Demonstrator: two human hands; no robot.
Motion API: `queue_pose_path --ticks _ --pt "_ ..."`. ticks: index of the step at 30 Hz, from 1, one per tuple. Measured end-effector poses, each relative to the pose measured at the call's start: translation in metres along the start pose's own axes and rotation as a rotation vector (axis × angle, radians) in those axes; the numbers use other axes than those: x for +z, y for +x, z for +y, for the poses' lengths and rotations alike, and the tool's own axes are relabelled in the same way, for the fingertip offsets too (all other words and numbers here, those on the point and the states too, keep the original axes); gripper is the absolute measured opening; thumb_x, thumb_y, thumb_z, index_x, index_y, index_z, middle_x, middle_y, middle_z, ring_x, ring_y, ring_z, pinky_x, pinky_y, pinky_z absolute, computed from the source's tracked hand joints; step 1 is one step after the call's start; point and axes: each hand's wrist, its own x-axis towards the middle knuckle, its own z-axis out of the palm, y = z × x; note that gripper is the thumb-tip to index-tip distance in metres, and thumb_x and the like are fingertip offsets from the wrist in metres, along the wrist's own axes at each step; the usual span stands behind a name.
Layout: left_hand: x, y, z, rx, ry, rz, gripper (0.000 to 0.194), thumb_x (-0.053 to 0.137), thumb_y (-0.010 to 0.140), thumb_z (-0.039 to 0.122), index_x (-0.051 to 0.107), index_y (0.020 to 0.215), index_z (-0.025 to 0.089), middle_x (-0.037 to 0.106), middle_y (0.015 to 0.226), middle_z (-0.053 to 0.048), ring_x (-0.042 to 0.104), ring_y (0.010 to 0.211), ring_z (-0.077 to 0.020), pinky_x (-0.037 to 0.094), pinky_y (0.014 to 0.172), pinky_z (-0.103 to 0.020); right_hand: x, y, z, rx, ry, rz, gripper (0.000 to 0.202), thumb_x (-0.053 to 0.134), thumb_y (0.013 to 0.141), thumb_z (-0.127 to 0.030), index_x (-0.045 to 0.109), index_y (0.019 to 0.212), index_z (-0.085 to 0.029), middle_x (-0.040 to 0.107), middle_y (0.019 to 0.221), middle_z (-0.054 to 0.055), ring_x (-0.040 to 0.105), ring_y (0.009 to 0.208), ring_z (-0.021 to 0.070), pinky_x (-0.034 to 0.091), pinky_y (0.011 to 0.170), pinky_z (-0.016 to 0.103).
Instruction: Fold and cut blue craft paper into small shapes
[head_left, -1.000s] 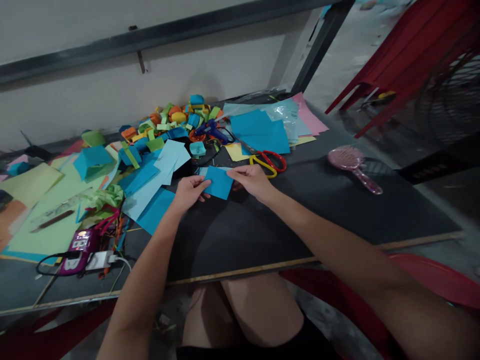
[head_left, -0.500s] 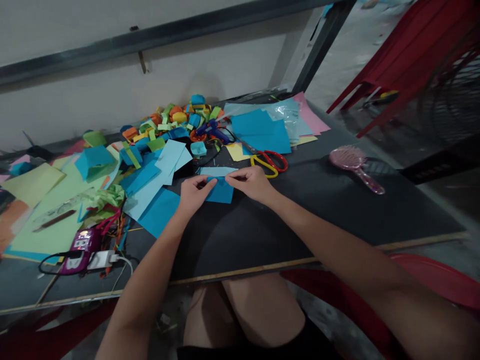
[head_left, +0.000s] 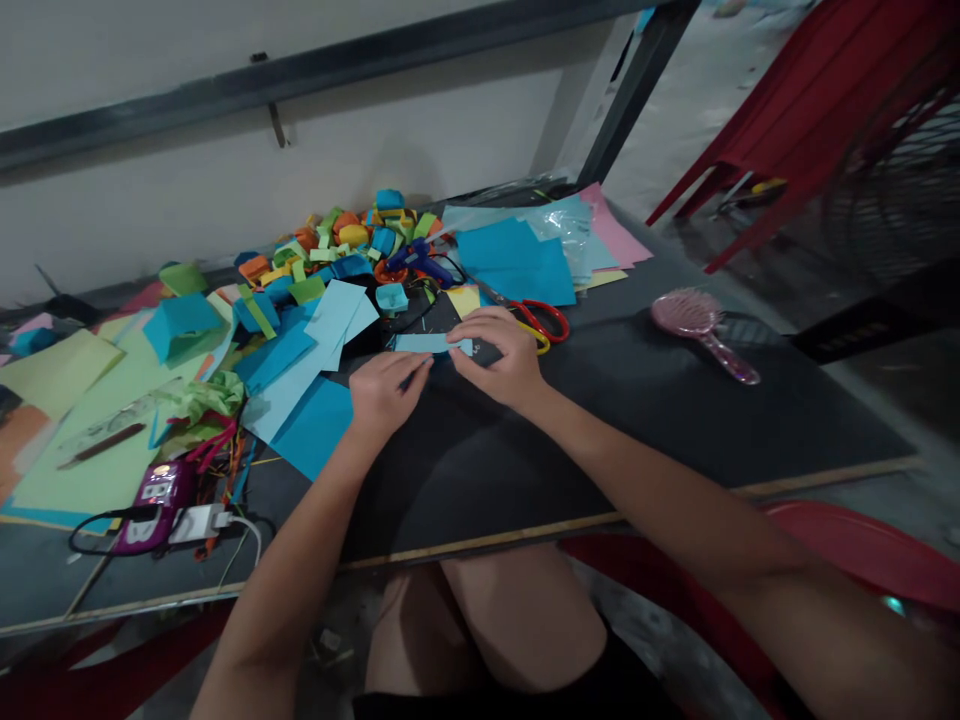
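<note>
My left hand (head_left: 384, 392) is closed in a pinch over the dark table. A dark blue sliver of paper (head_left: 406, 383) shows at its fingers; the rest of that piece is hidden or seen edge-on. Just to the right, my right hand (head_left: 499, 358) has its thumb and curved fingers apart, close to the right end of a light blue paper strip (head_left: 421, 343). This strip lies flat beyond both hands. Behind my right hand are scissors (head_left: 547, 320) with red and yellow handles. Blue and light blue sheets (head_left: 319, 420) lie left of my left hand.
Small folded paper pieces (head_left: 352, 237) in several colours are heaped by the wall, with a blue glue gun (head_left: 420, 262) beside them. A pink hairbrush (head_left: 694, 318) lies right. At left are a purple device (head_left: 157, 500), a white plug (head_left: 196, 522) and green sheets (head_left: 90, 460).
The blue paper piece held flat between both hands no longer shows its face. My left hand has turned and come slightly nearer; the right-hand fingers have spread and lifted.
</note>
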Motion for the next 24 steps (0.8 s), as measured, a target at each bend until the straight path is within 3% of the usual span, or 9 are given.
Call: queue_pose_path --ticks 2,4,9,15,19,24 --pt "0.001 -0.001 0.003 0.133 0.078 -0.002 0.015 0.06 0.087 0.022 0.074 0.09 0.02 0.076 0.084 -0.005 0.071 0.078 -0.0163 0.054 0.072 -0.028 0.001 0.0 -0.004 -0.069 -0.036 0.016 0.006 0.063 0.072 -0.021 0.066 0.074 -0.026 0.075 0.087 0.001 0.065 0.094 0.0241 0.049 0.09 0.044" --pt "0.002 -0.002 0.006 0.179 0.115 -0.01 0.015 0.059 0.087 0.02 0.073 0.092 0.02 0.077 0.086 -0.005 0.072 0.079 -0.0163 0.054 0.072 -0.027 0.002 -0.001 -0.006 -0.113 -0.076 0.01 0.007 0.063 0.069 -0.018 0.063 0.07 -0.025 0.074 0.091 0.001 0.064 0.098 0.025 0.046 0.092 0.044" --pt "0.003 -0.002 0.009 0.183 0.08 0.007 0.013 0.059 0.087 0.019 0.072 0.089 0.02 0.076 0.083 -0.004 0.071 0.076 -0.0153 0.054 0.071 -0.026 0.002 -0.002 -0.006 -0.181 -0.13 0.001 0.009 0.061 0.066 -0.016 0.056 0.066 -0.024 0.073 0.083 0.0 0.063 0.092 0.0247 0.042 0.088 0.043" --pt "0.004 0.0 0.01 0.196 -0.028 0.018 0.012 0.061 0.086 0.017 0.072 0.09 0.019 0.076 0.082 -0.004 0.072 0.076 -0.0145 0.056 0.072 -0.026 0.002 -0.002 -0.004 -0.133 -0.117 -0.037 0.009 0.058 0.062 -0.016 0.053 0.062 -0.023 0.07 0.075 0.0 0.06 0.085 0.0236 0.039 0.084 0.042" --pt "-0.007 0.005 0.014 0.114 -0.038 0.073 0.011 0.063 0.085 0.021 0.074 0.087 0.019 0.076 0.08 -0.005 0.071 0.075 -0.015 0.056 0.071 -0.027 -0.004 0.001 0.014 -0.093 -0.09 -0.015 0.008 0.056 0.059 -0.015 0.052 0.061 -0.023 0.069 0.074 0.0 0.061 0.082 0.0237 0.041 0.083 0.042" --pt "-0.023 0.012 0.004 -0.189 -0.065 0.177 0.02 0.061 0.087 0.035 0.075 0.084 0.02 0.075 0.081 -0.004 0.068 0.074 -0.0161 0.053 0.069 -0.029 -0.019 0.011 0.034 0.046 -0.093 0.079 0.01 0.055 0.061 -0.015 0.051 0.06 -0.023 0.065 0.07 0.002 0.062 0.076 0.0233 0.046 0.077 0.041"
